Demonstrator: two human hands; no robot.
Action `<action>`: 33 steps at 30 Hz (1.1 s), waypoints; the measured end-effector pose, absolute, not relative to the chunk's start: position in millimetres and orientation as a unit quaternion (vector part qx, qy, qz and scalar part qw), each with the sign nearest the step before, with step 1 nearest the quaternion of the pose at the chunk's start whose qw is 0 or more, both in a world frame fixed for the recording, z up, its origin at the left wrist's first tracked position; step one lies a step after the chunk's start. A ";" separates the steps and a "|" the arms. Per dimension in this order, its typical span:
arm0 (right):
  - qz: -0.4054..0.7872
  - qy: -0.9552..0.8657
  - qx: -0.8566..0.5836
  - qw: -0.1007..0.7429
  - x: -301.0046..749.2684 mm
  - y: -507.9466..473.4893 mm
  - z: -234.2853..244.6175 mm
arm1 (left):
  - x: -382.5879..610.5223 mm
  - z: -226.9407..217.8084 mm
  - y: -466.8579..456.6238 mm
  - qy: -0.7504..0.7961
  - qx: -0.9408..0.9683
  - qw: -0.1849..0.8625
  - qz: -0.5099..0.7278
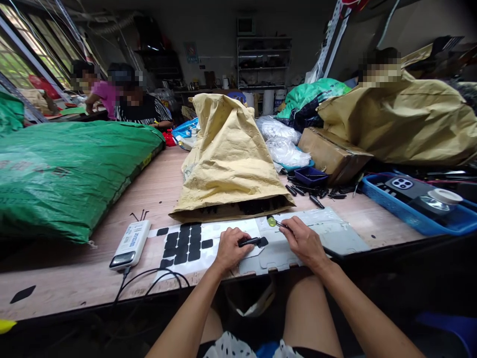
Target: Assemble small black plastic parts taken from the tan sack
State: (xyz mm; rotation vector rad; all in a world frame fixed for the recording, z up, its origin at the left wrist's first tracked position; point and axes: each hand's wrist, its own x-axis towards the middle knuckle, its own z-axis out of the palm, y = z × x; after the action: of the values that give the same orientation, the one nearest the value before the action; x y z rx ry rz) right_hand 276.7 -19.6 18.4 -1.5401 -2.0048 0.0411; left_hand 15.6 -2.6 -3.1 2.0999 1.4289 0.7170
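My left hand [233, 247] is closed around a short black cylindrical part [249, 242], held level just above the board. A small black rounded piece [263, 242] is at its right end; whether the two are joined I cannot tell. My right hand [303, 242] grips a thin dark tool with a round yellow-green part [272, 222] at its far end, near the paper sack's mouth. Below both hands lies a grey-white board [309, 226]. Left of my left hand, a white sheet [212, 231] carries rows of black rounded-square stickers [182, 243].
An open brown paper sack [231, 154] with dark contents lies ahead. A green sack [70, 169] fills the left; a white power bank [130, 243] with cables lies nearby. Black parts [316, 201], a carton [331, 154] and a blue tray [413, 214] are right. Several people sit beyond.
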 end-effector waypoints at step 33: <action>-0.023 -0.713 -0.640 0.285 281.9 -28.7 0.2 | 10.8 -0.5 -1.1 0.507 0.779 0.276 0.245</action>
State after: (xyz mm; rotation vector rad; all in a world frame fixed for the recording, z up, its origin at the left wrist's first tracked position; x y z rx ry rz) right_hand 281.9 -28.7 0.2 -1.7114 -1.9076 -0.0607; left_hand 10.8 -1.1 -0.5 2.0922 1.3618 0.6587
